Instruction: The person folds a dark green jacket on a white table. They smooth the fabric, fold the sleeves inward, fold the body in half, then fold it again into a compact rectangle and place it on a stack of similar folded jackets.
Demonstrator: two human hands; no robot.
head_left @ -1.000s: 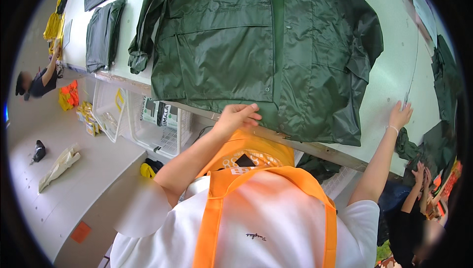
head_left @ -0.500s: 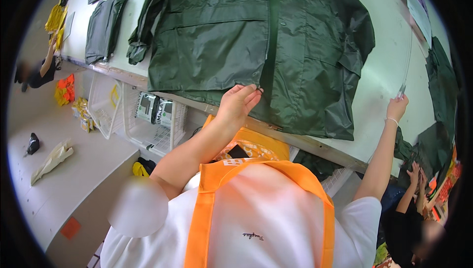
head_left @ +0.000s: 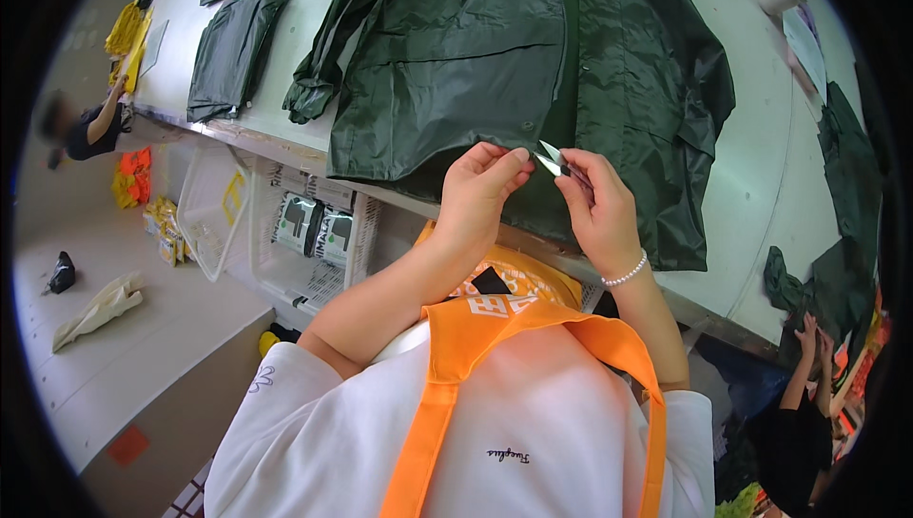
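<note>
A dark green rain jacket (head_left: 452,66) lies spread on the pale table in front of me, its front parted. My left hand (head_left: 478,193) pinches the jacket's lower front corner between thumb and fingers, lifting the hem slightly. In my right hand (head_left: 602,209) is a pair of thread snips (head_left: 551,164), blades apart and pointing at the left fingertips. The tips almost meet those fingers; whether they touch a thread or the cloth I cannot tell.
Folded dark packs (head_left: 238,54) lie on the table at left. White wire baskets (head_left: 314,282) holding packaged goods stand below its edge. Co-workers are at far left and lower right; the right one's hands (head_left: 813,342) are on dark green cloth (head_left: 837,280).
My right hand has come in from the table's right side to my left fingertips, bringing the snips. My left hand keeps its pinch on the jacket's corner.
</note>
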